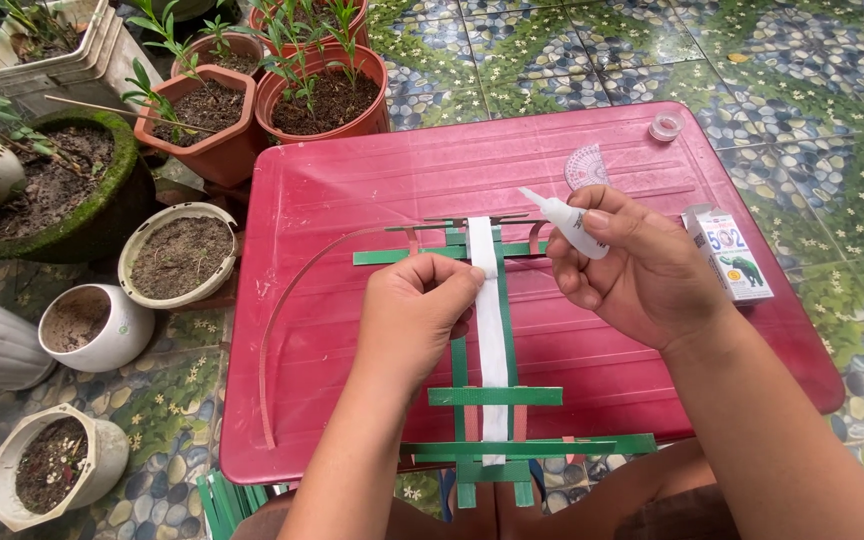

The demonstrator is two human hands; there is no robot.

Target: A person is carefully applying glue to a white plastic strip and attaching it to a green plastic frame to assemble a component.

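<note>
On the red plastic table (372, 190) lies a lattice of green strips (495, 396) with a white strip (491, 345) running lengthwise down its middle. My left hand (414, 315) presses its fingertips on the upper part of the white strip, near a green crosspiece (392, 256). My right hand (642, 270) holds a small white glue bottle (567, 220), its pointed nozzle aimed up and left, just right of the strip's top end. A long thin red strip (277, 320) curves away from the lattice toward the table's left edge.
A small glue box (730, 254) stands right of my right hand. A clear protractor (586, 167) and a small clear cap (665, 126) lie at the table's far side. Several soil-filled pots (177, 255) crowd the floor to the left. Spare green strips (227, 500) lie under the near edge.
</note>
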